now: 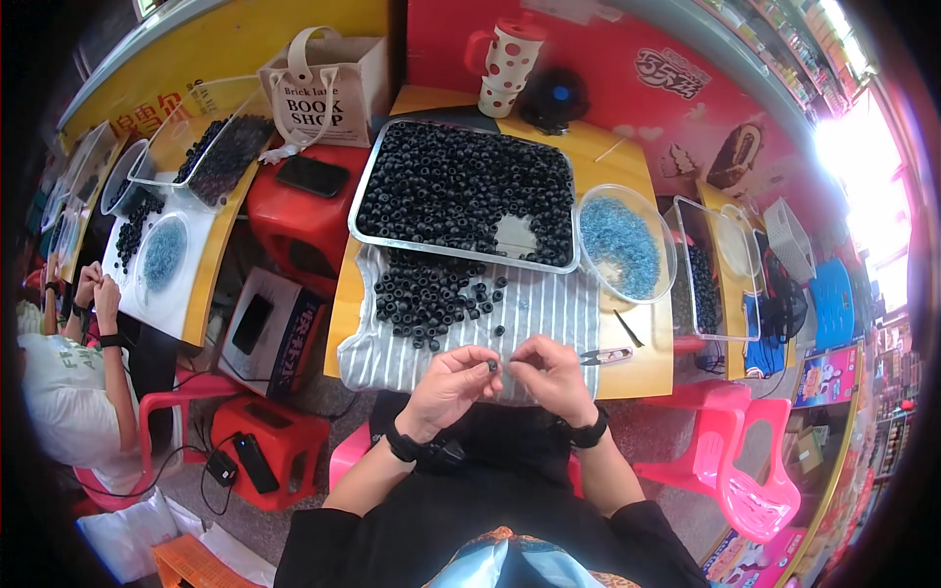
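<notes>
My left hand (452, 389) pinches a small black ring-shaped part (492, 366) between thumb and fingertips. Close beside it, my right hand (555, 375) has thumb and fingers pressed together; what they hold is too small to make out. Both hands are above the near edge of a grey-and-white striped cloth (549, 314). Loose black ring-shaped parts (421, 299) lie piled on the cloth. Behind them stands a clear tray (470, 253) filled with the same parts, with a bare patch at its near right. A round clear tub (669, 250) to the right holds small pale-blue translucent pieces (619, 245).
Thread snips (608, 356) and dark tweezers (628, 329) lie right of the cloth. A spotted tumbler (510, 69) and a dark round device (556, 98) stand at the back. Left are a red stool (304, 225) bearing a phone (313, 176), and another person's hands (96, 291).
</notes>
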Tool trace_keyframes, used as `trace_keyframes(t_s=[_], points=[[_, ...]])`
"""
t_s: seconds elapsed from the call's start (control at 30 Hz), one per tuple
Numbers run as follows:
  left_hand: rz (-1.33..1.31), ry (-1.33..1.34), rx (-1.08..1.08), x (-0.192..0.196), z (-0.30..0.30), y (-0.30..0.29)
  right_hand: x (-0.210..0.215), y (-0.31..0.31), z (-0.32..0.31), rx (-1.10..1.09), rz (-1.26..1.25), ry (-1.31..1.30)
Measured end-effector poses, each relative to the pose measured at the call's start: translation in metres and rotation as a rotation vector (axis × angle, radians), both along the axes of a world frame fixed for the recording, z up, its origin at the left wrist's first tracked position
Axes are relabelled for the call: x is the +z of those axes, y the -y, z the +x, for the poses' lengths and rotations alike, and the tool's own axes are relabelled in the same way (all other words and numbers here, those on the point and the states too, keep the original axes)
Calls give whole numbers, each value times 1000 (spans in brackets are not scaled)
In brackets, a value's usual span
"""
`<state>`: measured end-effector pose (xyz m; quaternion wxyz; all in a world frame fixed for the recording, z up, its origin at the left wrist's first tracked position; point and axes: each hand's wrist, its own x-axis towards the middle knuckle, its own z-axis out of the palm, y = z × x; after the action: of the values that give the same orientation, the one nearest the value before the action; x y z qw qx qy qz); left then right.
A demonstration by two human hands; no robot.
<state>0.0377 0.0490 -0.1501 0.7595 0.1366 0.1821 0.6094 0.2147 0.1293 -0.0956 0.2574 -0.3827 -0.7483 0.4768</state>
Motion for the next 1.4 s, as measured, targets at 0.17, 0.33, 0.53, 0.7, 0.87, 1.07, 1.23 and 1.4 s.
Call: trace_keyframes(t_s=[0.17,0.33,0.53,0.7,0.87,1.07,1.23,1.4], points=[[-46,-23,24,2,4,0,10,19,-11,23,-211,-339],[-10,-51,30,3,6,2,12,22,-12,-24,-301,-327],[17,-65,42,1,7,4,15,23,-12,-21,-309,-320],[62,-114,52,1,7,4,13,22,-9,-55,-542,-360],[74,-138,57,-1,7,4,9,21,-8,-20,-546,-368],[81,-211,113,2,11,5,8,22,-8,-43,-496,-337],[60,-202,86,1,9,4,12,21,-10,7,-248,-245],[37,-138,11,9,4,0,17,14,-11,156,-112,-199]])
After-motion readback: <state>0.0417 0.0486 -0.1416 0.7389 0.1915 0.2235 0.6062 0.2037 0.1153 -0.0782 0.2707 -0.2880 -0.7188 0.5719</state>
